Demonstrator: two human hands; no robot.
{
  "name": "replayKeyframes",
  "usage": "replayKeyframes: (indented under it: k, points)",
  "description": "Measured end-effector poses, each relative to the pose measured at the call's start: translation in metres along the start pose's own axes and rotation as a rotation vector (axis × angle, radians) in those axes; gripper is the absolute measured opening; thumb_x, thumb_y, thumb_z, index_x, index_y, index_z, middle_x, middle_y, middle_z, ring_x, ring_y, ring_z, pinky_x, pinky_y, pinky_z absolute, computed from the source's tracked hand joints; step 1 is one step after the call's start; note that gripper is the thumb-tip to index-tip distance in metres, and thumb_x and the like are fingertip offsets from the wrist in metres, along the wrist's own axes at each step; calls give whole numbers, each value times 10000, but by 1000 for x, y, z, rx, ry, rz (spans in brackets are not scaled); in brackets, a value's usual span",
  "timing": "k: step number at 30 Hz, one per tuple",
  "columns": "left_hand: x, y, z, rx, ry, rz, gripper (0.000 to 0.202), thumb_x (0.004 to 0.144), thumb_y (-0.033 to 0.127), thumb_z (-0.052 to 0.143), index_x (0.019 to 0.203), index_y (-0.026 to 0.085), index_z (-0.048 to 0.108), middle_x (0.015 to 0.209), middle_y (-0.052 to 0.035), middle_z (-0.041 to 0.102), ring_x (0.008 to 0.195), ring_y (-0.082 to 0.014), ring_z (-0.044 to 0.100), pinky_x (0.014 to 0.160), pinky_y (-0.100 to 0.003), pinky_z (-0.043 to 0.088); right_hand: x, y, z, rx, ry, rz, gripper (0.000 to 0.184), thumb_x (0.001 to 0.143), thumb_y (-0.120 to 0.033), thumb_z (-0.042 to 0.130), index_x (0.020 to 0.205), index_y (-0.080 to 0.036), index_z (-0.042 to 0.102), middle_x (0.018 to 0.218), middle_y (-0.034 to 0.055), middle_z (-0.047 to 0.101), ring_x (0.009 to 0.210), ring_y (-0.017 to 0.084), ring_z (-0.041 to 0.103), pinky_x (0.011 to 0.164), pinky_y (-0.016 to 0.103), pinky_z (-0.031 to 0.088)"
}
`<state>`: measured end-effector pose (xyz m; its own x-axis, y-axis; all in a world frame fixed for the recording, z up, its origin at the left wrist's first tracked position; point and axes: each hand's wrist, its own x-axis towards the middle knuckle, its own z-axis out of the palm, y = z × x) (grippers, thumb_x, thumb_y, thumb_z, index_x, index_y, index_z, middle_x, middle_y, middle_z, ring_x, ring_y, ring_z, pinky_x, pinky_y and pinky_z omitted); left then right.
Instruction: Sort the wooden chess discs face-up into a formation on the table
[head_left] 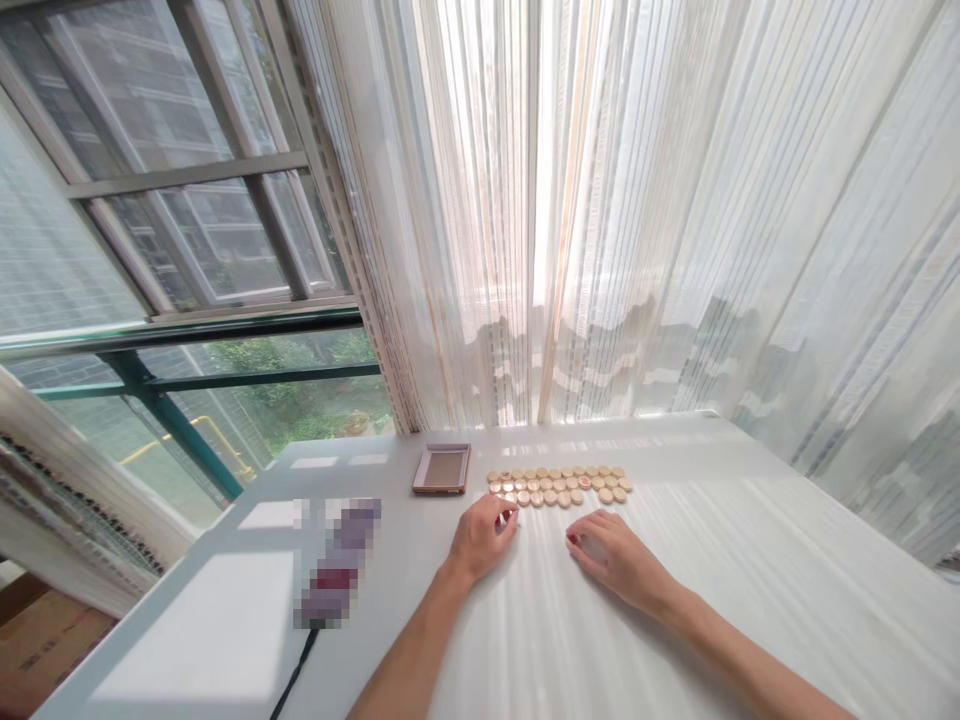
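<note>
"Wooden discs (559,486): state their position."

"Laid flat in short rows at the middle of the frame, on the white counter (750,560), close to the sheer curtains (637,200). Round, pale, edges touching. One towards the right of the rows shows a red mark; the markings on the others are too small to read."

"Left hand (487,535)?"

"Just below the left end of the rows. Fingers are curled in and drawn narrow, and the tips meet the nearest discs at that corner. Whether a disc is pinched between thumb and finger, I cannot tell."

"Right hand (611,555)?"

"Lower right of the discs, palm down on the counter, fingers loosely spread and slightly bent. It holds nothing. The fingertips lie near the bottom row but apart from it."

"Other items?"

"A small brown rectangular tray (442,468) sits just left of the rows, not touching them. Further to the lower left lies a blurred oblong object (341,560), with a black cable (296,670) running from it to the bottom edge of the frame. A window (187,200) fills the upper left, with greenery below it."
</note>
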<state>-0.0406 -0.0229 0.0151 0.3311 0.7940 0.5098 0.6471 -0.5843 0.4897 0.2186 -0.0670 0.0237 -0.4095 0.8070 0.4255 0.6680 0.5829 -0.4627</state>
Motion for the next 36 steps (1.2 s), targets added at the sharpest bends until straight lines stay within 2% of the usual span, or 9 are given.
replayKeyframes:
  k: [6,10,14,18,21,25,30,36]
  points:
    - [-3,5,2,-84,-56,-40,157,910,212,548,966,227,694,845,-16,698,699,-149,619,700,-259,484,26,-8,21,252,-30,37,226,913,-325,580,1115,-241,640,973,48,700,843,194,645,803,332,526]
    - [-5,7,0,-79,-80,-64,147,908,221,554,957,233,693,855,-7,705,691,-144,620,703,-259,480,32,-3,26,269,-46,36,194,891,-334,611,1049,-234,659,939,43,695,832,195,630,771,325,519]
    - [-6,11,-1,-55,-114,-60,150,889,228,585,1002,248,681,889,0,701,680,-142,608,685,-262,479,28,0,26,266,-39,42,210,879,-320,641,1071,-234,646,952,46,679,854,198,615,757,318,513]
    - [-6,17,1,-4,-135,-6,181,883,227,590,1043,248,671,878,-21,671,763,-179,619,713,-287,489,26,-2,27,225,12,73,147,874,-338,654,972,-228,652,953,53,644,873,210,606,780,341,512]
    - [-7,21,3,21,-133,50,218,886,213,575,1080,241,670,972,-59,654,857,-205,627,779,-319,503,25,-4,27,228,13,83,117,897,-346,627,911,-234,658,913,47,633,863,211,608,782,348,516]
    - [-8,23,2,10,-142,72,182,883,219,591,1039,241,681,1088,-75,638,933,-213,625,837,-337,506,24,-4,22,276,-20,72,156,944,-319,555,1017,-253,677,966,56,642,913,212,617,819,352,519]
    - [-7,24,-2,-82,-171,6,51,840,226,665,882,223,635,1024,-33,694,885,-193,624,797,-306,502,22,-4,18,321,-57,107,181,939,-264,535,1067,-257,662,975,51,655,887,202,626,789,339,526]
    - [-8,26,1,-123,-189,-65,51,864,276,657,855,231,636,869,3,708,722,-150,585,688,-269,472,21,-6,21,333,-62,167,151,892,-314,627,1025,-247,652,946,39,644,864,196,624,780,332,532]
